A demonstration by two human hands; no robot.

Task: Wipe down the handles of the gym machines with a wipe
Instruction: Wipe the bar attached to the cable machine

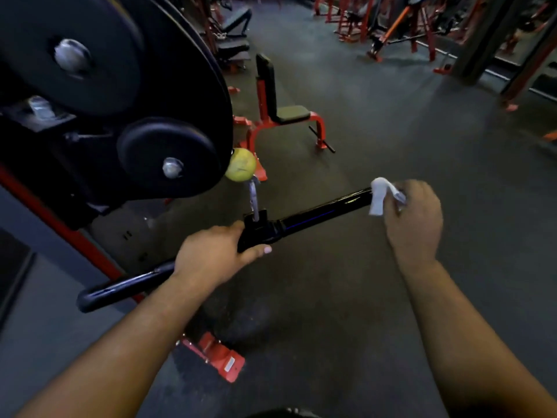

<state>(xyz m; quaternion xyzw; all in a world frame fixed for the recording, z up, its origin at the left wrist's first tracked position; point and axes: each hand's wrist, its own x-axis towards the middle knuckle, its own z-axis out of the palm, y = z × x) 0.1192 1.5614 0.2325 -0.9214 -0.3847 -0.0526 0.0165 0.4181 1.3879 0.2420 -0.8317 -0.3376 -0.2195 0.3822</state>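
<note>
At bar (316,214) end (floor beyond): right hand (414,220) wraps wipe (379,196).

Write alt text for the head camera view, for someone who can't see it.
A person's left hand grips the middle of a black cable bar while the right hand wraps a white wipe around its far end. Black weight plates hang at upper left, with a red seat bench on the dark gym floor beyond.
</note>
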